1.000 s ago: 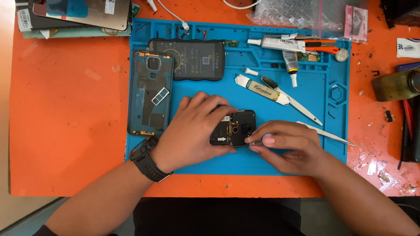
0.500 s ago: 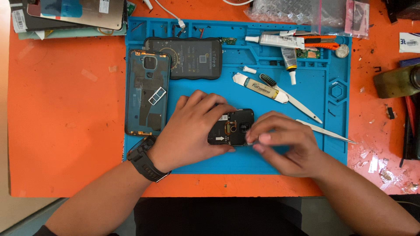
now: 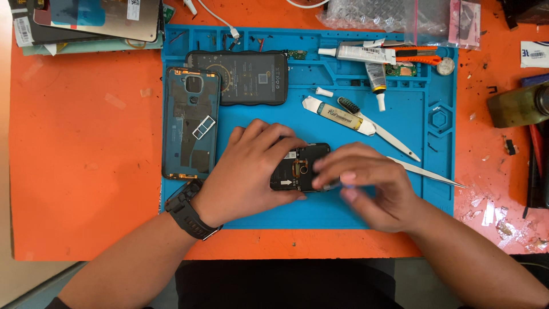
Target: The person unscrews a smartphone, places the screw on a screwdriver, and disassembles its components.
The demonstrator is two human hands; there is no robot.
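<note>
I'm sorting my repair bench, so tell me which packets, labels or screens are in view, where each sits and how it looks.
Glue tube: top of the blue mat, lying flat, white with a label.
Bubble-wrap bag: top edge, clear.
Small zip bag: top right, clear and pink.
White sticker: far right, rectangular.
Phone screen: top left, on a stack, dark with stickers.

The scene is lit brightly and evenly from above; only soft, short shadows are seen. The right hand (image 3: 369, 186) is blurred by motion. Glare is seen on the plastic bag (image 3: 372, 14).
</note>
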